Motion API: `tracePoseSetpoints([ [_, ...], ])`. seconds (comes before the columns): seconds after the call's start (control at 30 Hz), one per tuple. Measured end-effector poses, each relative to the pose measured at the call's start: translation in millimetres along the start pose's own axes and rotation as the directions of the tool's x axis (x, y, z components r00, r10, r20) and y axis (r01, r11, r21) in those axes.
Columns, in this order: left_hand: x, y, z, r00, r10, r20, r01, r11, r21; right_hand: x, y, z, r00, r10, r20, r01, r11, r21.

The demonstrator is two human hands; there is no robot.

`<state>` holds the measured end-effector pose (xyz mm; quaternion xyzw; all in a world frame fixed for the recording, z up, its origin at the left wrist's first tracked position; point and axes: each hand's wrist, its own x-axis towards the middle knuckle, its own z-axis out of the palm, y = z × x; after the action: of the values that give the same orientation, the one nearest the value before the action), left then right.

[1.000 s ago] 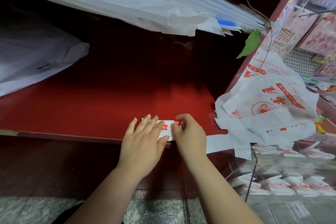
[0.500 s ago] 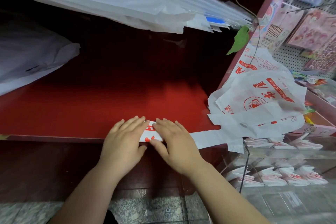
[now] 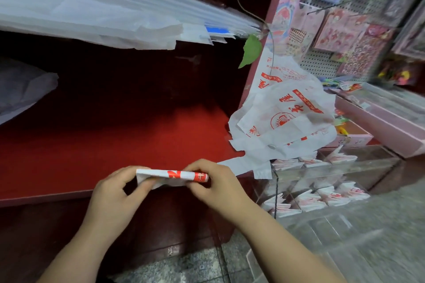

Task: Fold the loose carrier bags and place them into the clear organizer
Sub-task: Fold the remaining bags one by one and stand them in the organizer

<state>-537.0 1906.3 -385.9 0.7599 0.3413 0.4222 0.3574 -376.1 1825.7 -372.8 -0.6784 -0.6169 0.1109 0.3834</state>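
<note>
At lower centre, the left hand (image 3: 115, 193) and right hand (image 3: 213, 187) pinch the ends of a folded carrier bag (image 3: 172, 176) over the front edge of the red shelf (image 3: 92, 145). To the right, a pile of loose carrier bags (image 3: 287, 122) overhangs the clear organizer (image 3: 372, 169), whose compartments hold folded bags. A stack of white plastic bags (image 3: 92, 14) spans the upper left.

loose bags (image 3: 282, 119) crowding organizer (image 3: 358, 165)
</note>
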Motion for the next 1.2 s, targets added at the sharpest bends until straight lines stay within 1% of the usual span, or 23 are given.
tracePoseSetpoints([
  [0.03,-2.2,2.4,4.5,0.999,-0.034,0.03,0.034,0.999,-0.01,-5.3,-0.5,-7.2,0.997,0.079,0.024,-0.08,0.994,0.07],
  [0.07,-4.2,4.7,9.3,0.997,-0.056,0.06,0.057,0.998,-0.008,-9.9,2.0,-14.3,0.991,0.128,0.031,-0.131,0.986,0.105],
  [0.17,-9.8,12.9,28.8,0.984,-0.118,0.136,0.129,0.989,-0.073,-21.9,15.7,-32.8,0.976,0.217,0.029,-0.219,0.962,0.162],
  [0.23,-12.4,20.2,44.4,0.971,-0.162,0.175,0.184,0.976,-0.12,-31.3,25.4,-46.0,0.964,0.267,0.016,-0.263,0.935,0.239],
  [0.3,-13.8,26.9,63.1,0.954,-0.221,0.203,0.256,0.952,-0.168,-41.3,34.3,-61.1,0.949,0.316,-0.007,-0.294,0.891,0.346],
  [0.37,-12.9,40.5,83.2,0.935,-0.267,0.233,0.311,0.933,-0.182,-52.5,44.6,-75.9,0.937,0.349,-0.037,-0.294,0.838,0.461],
  [0.43,-10.7,56.4,105.3,0.923,-0.259,0.284,0.324,0.922,-0.212,-67.4,60.0,-89.3,0.916,0.387,-0.106,-0.268,0.786,0.557],
  [0.5,-7.0,75.5,129.3,0.907,-0.23,0.353,0.312,0.93,-0.195,-83.4,78.5,-103.0,0.871,0.458,-0.177,-0.239,0.711,0.661],
  [0.57,-2.1,93.7,153.0,0.894,-0.196,0.403,0.277,0.949,-0.154,-95.2,97.2,-118.3,0.831,0.51,-0.22,-0.219,0.664,0.715],
  [0.7,16.7,129.3,194.7,0.903,-0.127,0.41,0.192,0.974,-0.123,-99.5,121.0,-155.7,0.776,0.532,-0.338,-0.151,0.678,0.719],
  [0.77,28.4,144.8,212.8,0.908,-0.088,0.409,0.143,0.984,-0.106,-98.5,132.4,-170.4,0.743,0.551,-0.38,-0.12,0.668,0.734],
  [0.8,34.0,152.4,222.0,0.909,-0.063,0.412,0.106,0.991,-0.084,-99.5,139.4,-175.7,0.714,0.569,-0.408,-0.101,0.66,0.744],
  [0.83,39.3,160.2,231.7,0.906,-0.035,0.421,0.066,0.996,-0.06,-101.4,148.1,-179.7,0.666,0.597,-0.447,-0.087,0.657,0.749],
  [0.9,47.2,175.9,251.9,0.9,0.024,0.436,-0.014,1.0,-0.026,-108.8,168.9,-184.9,0.542,0.646,-0.537,-0.112,0.689,0.716],
  [0.93,51.0,183.0,262.9,0.895,0.054,0.442,-0.055,0.998,-0.012,-114.5,180.4,-186.0,0.468,0.655,-0.594,-0.179,0.728,0.662],
  [0.97,54.9,190.0,273.8,0.89,0.083,0.449,-0.093,0.996,0.001,-120.7,191.3,-186.5,0.394,0.645,-0.654,-0.291,0.763,0.577],
  [1.0,58.7,196.2,285.1,0.885,0.108,0.452,-0.126,0.992,0.011,-127.4,202.2,-186.0,0.351,0.617,-0.704,-0.417,0.776,0.473],
  [1.03,61.7,202.5,296.0,0.882,0.133,0.452,-0.158,0.987,0.018,-134.5,212.2,-185.2,0.353,0.596,-0.721,-0.532,0.762,0.37],
  [1.1,68.4,211.3,318.5,0.879,0.188,0.438,-0.221,0.975,0.025,-146.8,225.9,-182.3,0.404,0.631,-0.662,-0.703,0.677,0.217],
  [1.13,71.2,214.9,328.9,0.88,0.212,0.426,-0.252,0.967,0.038,-151.5,231.4,-180.4,0.432,0.659,-0.615,-0.751,0.641,0.16],
  [1.2,75.7,219.7,347.2,0.881,0.247,0.402,-0.31,0.945,0.099,-159.7,239.1,-178.0,0.483,0.7,-0.527,-0.795,0.602,0.072],
])
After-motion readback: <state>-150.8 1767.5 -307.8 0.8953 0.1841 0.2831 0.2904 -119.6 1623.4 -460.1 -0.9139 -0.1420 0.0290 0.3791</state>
